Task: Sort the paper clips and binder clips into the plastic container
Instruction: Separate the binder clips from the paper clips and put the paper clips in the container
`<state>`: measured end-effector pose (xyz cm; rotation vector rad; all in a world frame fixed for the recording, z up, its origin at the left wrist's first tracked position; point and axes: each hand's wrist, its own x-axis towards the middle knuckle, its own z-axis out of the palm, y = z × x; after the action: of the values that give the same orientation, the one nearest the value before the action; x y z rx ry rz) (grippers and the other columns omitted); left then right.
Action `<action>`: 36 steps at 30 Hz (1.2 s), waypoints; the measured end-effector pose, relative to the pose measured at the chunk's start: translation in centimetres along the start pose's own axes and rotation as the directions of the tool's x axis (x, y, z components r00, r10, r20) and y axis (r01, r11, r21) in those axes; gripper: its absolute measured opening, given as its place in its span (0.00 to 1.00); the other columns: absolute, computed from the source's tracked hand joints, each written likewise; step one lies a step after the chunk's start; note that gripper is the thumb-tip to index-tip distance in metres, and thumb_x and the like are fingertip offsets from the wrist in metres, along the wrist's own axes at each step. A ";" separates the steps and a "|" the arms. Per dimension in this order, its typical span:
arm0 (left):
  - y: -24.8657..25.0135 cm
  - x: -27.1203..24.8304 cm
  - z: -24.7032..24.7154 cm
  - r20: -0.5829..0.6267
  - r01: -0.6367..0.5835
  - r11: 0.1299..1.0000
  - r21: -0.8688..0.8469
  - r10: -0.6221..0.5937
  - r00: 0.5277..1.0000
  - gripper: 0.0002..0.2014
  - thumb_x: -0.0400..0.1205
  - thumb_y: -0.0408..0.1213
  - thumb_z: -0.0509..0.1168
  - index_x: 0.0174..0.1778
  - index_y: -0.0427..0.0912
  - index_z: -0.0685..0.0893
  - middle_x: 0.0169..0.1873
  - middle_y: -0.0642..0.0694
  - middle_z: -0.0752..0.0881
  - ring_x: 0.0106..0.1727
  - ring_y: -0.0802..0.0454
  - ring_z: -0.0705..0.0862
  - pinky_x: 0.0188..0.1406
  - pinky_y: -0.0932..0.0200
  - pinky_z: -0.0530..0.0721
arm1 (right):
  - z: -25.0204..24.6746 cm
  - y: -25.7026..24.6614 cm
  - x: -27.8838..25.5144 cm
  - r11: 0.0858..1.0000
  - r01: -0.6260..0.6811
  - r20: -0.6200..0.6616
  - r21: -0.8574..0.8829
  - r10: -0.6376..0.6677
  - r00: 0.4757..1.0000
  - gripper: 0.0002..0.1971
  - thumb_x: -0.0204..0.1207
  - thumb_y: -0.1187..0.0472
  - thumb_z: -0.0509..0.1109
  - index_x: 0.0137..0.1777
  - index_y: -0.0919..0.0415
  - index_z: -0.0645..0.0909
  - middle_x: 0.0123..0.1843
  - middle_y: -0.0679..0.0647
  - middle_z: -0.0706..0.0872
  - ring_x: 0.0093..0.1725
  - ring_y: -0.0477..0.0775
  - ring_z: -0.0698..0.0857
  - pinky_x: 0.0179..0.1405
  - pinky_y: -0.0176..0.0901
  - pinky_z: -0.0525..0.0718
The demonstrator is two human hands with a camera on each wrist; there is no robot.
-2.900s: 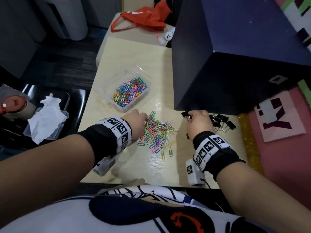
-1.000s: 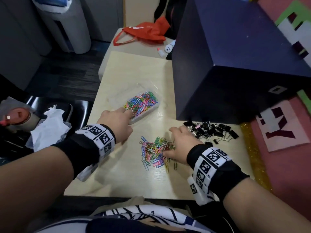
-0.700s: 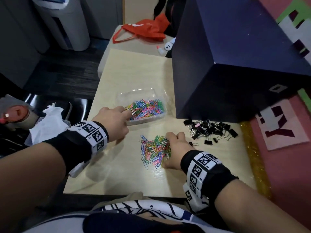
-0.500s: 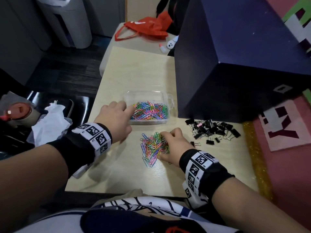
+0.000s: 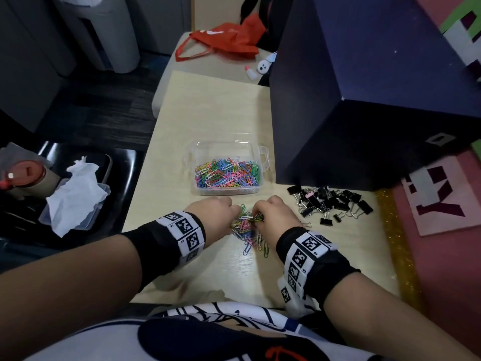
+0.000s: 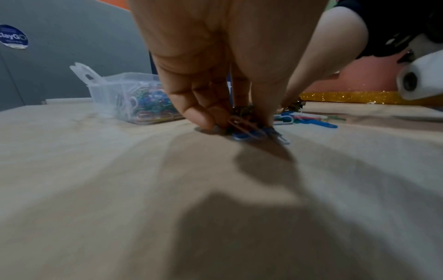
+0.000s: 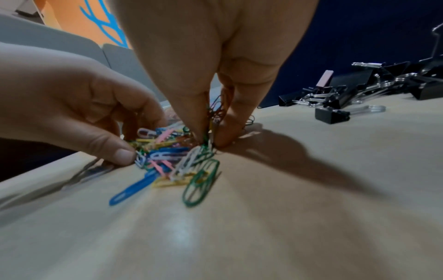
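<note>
A clear plastic container [image 5: 221, 149] holding many coloured paper clips stands mid-table. Just in front of it lies a loose heap of paper clips [image 5: 247, 230], with both hands closed in on it. My left hand [image 5: 234, 213] curls its fingers down onto the heap's left side and pinches clips [image 6: 246, 130] against the table. My right hand [image 5: 256, 216] pinches a bunch of clips [image 7: 212, 123] between thumb and fingers on the right side. A pile of black binder clips [image 5: 328, 204] lies to the right, untouched.
A large dark blue box [image 5: 364, 100] stands on the right half of the table [image 5: 208, 105], right behind the binder clips. A red bag [image 5: 223, 43] lies on a further surface. To the left, a black chair carries a tub with tissue [image 5: 75, 191].
My left hand let go of the container, which now sits square behind the heap, and came down onto the loose clips. My right hand has gathered the heap tighter.
</note>
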<state>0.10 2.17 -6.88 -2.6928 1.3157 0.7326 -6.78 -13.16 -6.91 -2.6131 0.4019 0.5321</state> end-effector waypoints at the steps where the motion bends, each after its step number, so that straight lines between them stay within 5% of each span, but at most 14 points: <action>1: -0.1 0.1 -0.1 0.001 0.004 1.000 -0.003 -0.004 1.000 0.14 0.83 0.41 0.61 0.63 0.42 0.75 0.54 0.41 0.79 0.57 0.38 0.81 0.52 0.46 0.83 | -0.3 0.0 0.1 1.000 -0.012 -0.009 0.006 0.012 1.000 0.09 0.76 0.62 0.70 0.55 0.52 0.80 0.58 0.53 0.74 0.56 0.57 0.80 0.57 0.43 0.78; 5: -0.6 0.1 -0.4 -0.027 -0.019 1.000 0.004 0.019 0.999 0.09 0.84 0.37 0.58 0.58 0.40 0.77 0.52 0.41 0.81 0.54 0.39 0.82 0.49 0.46 0.83 | -2.1 -0.7 0.6 0.999 -0.017 -0.055 0.039 0.019 0.998 0.08 0.75 0.62 0.72 0.52 0.51 0.82 0.58 0.52 0.76 0.57 0.55 0.81 0.58 0.41 0.77; 13: -2.9 -0.3 -4.5 -0.215 -0.034 0.990 -0.139 0.003 0.977 0.14 0.84 0.45 0.62 0.63 0.46 0.79 0.58 0.46 0.82 0.60 0.46 0.80 0.57 0.53 0.77 | -6.2 -3.9 2.9 0.996 0.067 -0.175 0.056 -0.056 0.983 0.08 0.74 0.61 0.73 0.51 0.50 0.84 0.58 0.53 0.81 0.56 0.55 0.82 0.58 0.40 0.78; 18: -5.2 0.7 -5.8 -0.330 0.069 0.977 -0.203 -0.134 0.934 0.18 0.83 0.46 0.63 0.69 0.48 0.77 0.60 0.45 0.81 0.62 0.44 0.81 0.59 0.52 0.79 | -6.9 -4.9 4.4 0.997 0.074 -0.175 0.035 -0.067 0.982 0.19 0.77 0.52 0.71 0.67 0.51 0.78 0.64 0.54 0.81 0.62 0.56 0.81 0.63 0.45 0.78; 21: -5.7 0.8 -4.6 -0.377 0.062 0.985 -0.160 -0.119 0.918 0.20 0.83 0.45 0.60 0.72 0.47 0.75 0.66 0.45 0.78 0.64 0.43 0.79 0.60 0.47 0.81 | -6.9 -4.3 4.4 0.998 0.022 -0.193 -0.058 -0.033 0.981 0.14 0.82 0.57 0.63 0.66 0.53 0.78 0.67 0.54 0.78 0.62 0.58 0.81 0.62 0.48 0.79; 26: -4.8 0.6 -1.5 -0.356 -0.041 0.999 0.018 0.044 0.933 0.25 0.82 0.42 0.61 0.77 0.45 0.71 0.77 0.47 0.71 0.75 0.46 0.74 0.69 0.44 0.72 | -4.8 -3.5 4.4 0.975 0.178 0.015 -0.134 -0.177 0.984 0.23 0.81 0.67 0.57 0.74 0.50 0.74 0.76 0.50 0.72 0.70 0.55 0.77 0.70 0.46 0.75; 31: -6.0 -0.1 -0.9 -0.381 -0.067 0.996 0.051 0.081 0.921 0.23 0.76 0.46 0.59 0.63 0.41 0.85 0.64 0.44 0.85 0.61 0.44 0.86 0.58 0.43 0.82 | -4.7 -2.3 4.3 0.982 0.128 0.016 -0.138 -0.127 0.992 0.24 0.81 0.68 0.55 0.75 0.50 0.72 0.76 0.49 0.71 0.68 0.57 0.78 0.68 0.50 0.77; 36: -5.6 -0.7 -1.2 -0.472 -0.172 0.980 0.100 0.199 0.859 0.16 0.75 0.43 0.61 0.55 0.43 0.85 0.55 0.41 0.85 0.50 0.39 0.85 0.48 0.46 0.84 | -5.2 -1.9 2.6 0.990 0.138 -0.152 -0.040 -0.143 0.978 0.10 0.79 0.63 0.60 0.55 0.54 0.79 0.57 0.51 0.78 0.51 0.56 0.82 0.53 0.45 0.80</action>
<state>4.43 5.89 -6.38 -2.8366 1.6810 0.0124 -2.27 -14.49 -3.08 -2.6954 0.2563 0.2920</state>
